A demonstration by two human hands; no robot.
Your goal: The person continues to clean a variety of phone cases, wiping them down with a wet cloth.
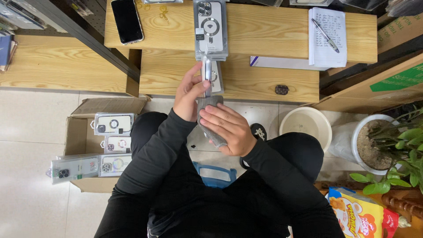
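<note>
left fingers [190, 90]: my left hand is closed round a clear phone case [207, 72], held edge-on and upright, thumb on the near side.
right fingers [224, 128]: my right hand is curled shut on a grey cloth [210, 115]; the cloth's top end is bunched against the case's lower edge.
case position: just in front of the counter [246, 79], directly below the stack of boxed cases [210, 28] lying on the upper shelf board.
doing it well: my judgement is to keep the left grip on the rims only so no prints land on the flat faces, wipe in one direction with a clean fold of cloth, and keep the case off the counter edge.
outward, relative to the stack: black phone [127, 20] to its left, notepad with pen [327, 37] to its right, small dark object [282, 90] lower right on the counter.
floor, left of my knees: open cardboard box [83, 132] with more packaged cases.
floor, right: pale bucket [307, 125], potted plant [383, 145], snack bag [357, 213].
hidden: case seen edge-on, so its faces and any marks can't be read. Cloth's lower end is under my palm. Blue thing [214, 174] between my legs is mostly covered; can't tell what it is.
</note>
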